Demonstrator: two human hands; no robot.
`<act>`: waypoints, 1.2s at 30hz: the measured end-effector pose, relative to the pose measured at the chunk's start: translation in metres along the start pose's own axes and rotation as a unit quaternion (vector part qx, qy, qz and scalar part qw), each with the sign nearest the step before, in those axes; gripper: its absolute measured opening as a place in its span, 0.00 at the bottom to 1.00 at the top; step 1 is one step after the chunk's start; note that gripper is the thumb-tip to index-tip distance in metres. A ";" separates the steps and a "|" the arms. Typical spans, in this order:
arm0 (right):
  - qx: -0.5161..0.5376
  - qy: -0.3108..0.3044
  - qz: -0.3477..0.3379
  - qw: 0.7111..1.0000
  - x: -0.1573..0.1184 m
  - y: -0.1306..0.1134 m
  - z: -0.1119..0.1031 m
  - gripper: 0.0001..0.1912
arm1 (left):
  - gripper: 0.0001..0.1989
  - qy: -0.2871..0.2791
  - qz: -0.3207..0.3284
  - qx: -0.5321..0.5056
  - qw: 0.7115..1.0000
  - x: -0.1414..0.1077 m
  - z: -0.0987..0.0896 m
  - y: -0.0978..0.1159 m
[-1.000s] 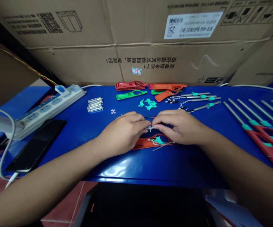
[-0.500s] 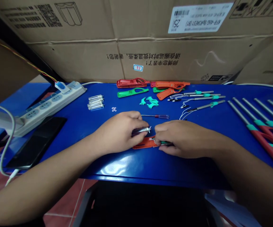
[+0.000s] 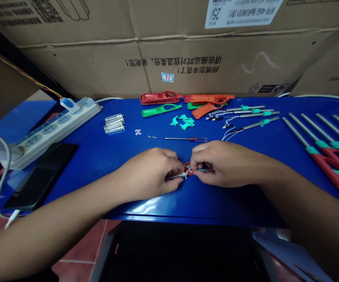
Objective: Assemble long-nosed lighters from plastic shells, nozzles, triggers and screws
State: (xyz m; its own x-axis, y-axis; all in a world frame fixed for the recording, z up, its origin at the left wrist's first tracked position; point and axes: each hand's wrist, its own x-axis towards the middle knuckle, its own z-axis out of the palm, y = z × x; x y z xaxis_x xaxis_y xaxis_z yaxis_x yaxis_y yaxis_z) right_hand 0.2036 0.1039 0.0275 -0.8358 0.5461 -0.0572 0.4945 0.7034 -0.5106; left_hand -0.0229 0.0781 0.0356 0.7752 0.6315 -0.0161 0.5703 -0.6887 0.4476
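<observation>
My left hand (image 3: 148,172) pinches a slim metal tube (image 3: 175,176) with a bright tip, holding it low over the table. My right hand (image 3: 216,164) is close beside it, fingers closed on a teal plastic piece (image 3: 203,170) and thin white wires (image 3: 189,170). Both hands are over an orange-red lighter shell (image 3: 188,164), most of it hidden beneath them. A small red-handled screwdriver (image 3: 187,139) lies on the blue table (image 3: 99,164) just above my hands.
Behind my hands lie red, orange and green shell halves (image 3: 161,98), teal pieces (image 3: 183,122), wired metal rods (image 3: 251,117) and clear tubes (image 3: 114,123). Finished red lighters (image 3: 334,172) lie at right. A power strip (image 3: 52,127) and a phone (image 3: 40,176) are at left.
My hands have come closer together, bringing the metal tube to the teal piece and wires above the orange-red shell. The screwdriver still lies on the table. The view has tilted slightly.
</observation>
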 end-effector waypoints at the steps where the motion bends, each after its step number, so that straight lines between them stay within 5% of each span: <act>1: 0.002 0.000 -0.003 1.000 0.000 0.000 0.000 0.04 | 0.06 -0.002 -0.001 -0.001 1.000 0.000 0.000 0.000; 36: -0.016 -0.001 0.003 1.000 0.000 -0.001 -0.001 0.03 | 0.07 -0.011 -0.002 -0.009 1.000 0.003 0.003 -0.003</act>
State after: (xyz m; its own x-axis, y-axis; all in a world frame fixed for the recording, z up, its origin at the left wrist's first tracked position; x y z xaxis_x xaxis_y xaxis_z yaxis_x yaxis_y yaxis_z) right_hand 0.2029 0.1037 0.0292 -0.8332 0.5494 -0.0620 0.5071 0.7147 -0.4817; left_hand -0.0217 0.0812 0.0317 0.7781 0.6270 -0.0370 0.5694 -0.6794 0.4628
